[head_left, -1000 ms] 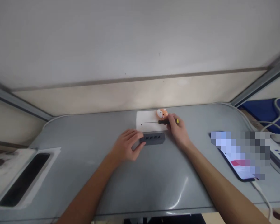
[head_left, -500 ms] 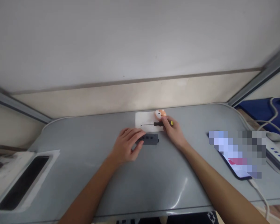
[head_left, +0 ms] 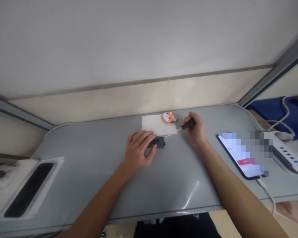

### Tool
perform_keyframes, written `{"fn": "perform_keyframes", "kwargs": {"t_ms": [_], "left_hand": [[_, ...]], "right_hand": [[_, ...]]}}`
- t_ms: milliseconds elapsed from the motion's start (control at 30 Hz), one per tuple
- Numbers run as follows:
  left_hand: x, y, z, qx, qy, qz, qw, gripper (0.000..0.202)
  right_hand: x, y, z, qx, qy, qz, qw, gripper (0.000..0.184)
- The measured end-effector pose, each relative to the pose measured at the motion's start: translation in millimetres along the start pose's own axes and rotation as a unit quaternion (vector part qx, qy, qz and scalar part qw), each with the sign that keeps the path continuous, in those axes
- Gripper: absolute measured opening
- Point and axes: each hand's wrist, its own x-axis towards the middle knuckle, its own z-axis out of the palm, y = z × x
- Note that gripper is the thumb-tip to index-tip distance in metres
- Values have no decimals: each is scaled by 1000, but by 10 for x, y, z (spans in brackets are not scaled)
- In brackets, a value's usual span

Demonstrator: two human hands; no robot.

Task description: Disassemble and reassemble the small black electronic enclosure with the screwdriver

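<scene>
Only legible bit I get: "00" on the lit, pale-screened, dark-edged rectangular smartphone. Rest of what it displays is pixelated or too small for me to read.

Frame centre: left hand holds slotted dark box; right hand, right of centre, grips tilted screwdriver.

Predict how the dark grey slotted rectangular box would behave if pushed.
The dark grey box likely stays stiff, given its straight edges. Being low and boxy, it seems unlikely to roll or tip. The glossy grey tabletop might let it slide if released.
</scene>
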Motion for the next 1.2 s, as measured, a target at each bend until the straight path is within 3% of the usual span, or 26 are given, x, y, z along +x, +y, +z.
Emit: {"fn": "perform_keyframes", "kwargs": {"t_ms": [367,1200], "left_hand": [[-22,17,92,1,-27,11,1000,35],[-27,-8,109,13,-21,26,999,30]], "right_hand": [[26,120,0,-24,-6,16,1000,33],[19,154,20,-26,-3,16,1000,33]]}}
